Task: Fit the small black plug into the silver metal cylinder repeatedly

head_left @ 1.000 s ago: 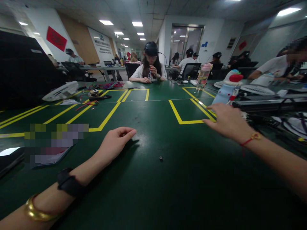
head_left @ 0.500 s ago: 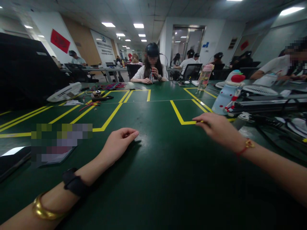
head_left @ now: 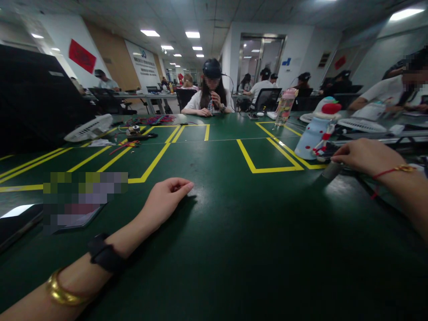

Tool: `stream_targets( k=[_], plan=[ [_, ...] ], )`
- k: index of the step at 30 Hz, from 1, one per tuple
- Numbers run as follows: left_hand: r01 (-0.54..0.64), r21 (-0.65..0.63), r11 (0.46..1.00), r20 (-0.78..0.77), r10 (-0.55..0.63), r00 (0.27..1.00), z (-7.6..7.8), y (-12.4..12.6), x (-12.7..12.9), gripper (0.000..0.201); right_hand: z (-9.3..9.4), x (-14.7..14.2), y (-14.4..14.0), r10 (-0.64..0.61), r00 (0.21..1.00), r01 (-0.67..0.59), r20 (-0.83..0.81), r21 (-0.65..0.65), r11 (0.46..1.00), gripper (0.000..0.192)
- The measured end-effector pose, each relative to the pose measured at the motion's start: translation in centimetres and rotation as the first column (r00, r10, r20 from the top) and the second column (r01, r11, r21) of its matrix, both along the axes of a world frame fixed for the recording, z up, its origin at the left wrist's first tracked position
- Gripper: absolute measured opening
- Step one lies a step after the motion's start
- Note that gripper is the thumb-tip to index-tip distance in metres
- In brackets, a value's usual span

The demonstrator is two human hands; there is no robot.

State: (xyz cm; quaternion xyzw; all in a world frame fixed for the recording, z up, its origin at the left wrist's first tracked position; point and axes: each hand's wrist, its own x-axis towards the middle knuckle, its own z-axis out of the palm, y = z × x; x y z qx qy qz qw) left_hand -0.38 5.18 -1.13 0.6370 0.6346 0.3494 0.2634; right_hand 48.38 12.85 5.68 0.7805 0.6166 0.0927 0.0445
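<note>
Left hand rests on the green bench, fingers loosely curled, holding nothing. Right hand is at the right edge, fingers bent over a small grey cylinder lying on the bench beside the snowman-shaped bottle; whether it grips the cylinder, I cannot tell. Judged progress: early, nothing yet brought to the bare middle of the bench. Against half a second ago: right hand has shifted from the yellow tape corner rightward to the cylinder; left hand unchanged.
</note>
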Motion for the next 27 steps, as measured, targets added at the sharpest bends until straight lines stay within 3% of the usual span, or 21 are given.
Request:
stream_targets(
  k=[14, 23, 27],
  plan=[
    [-0.009, -0.006, 1.0, 0.012, 0.009, 1.0, -0.2, 0.0, 0.0, 0.038, 0.5, 0.5, 0.0, -0.046, 0.999, 0.045, -0.029, -0.023, 0.999, 0.034],
    [-0.005, -0.013, 1.0, 0.016, 0.005, 1.0, -0.1, 0.0, 0.0, 0.037, 0.3, 2.1, 0.6, -0.115, 0.992, 0.111, -0.047, -0.08, 0.991, 0.052],
    [-0.008, -0.015, 1.0, 0.02, 0.008, 1.0, -0.2, 0.0, 0.0, 0.038, 0.2, 2.2, 0.7, -0.105, 0.991, 0.099, -0.081, -0.077, 0.992, 0.039]
  ],
)
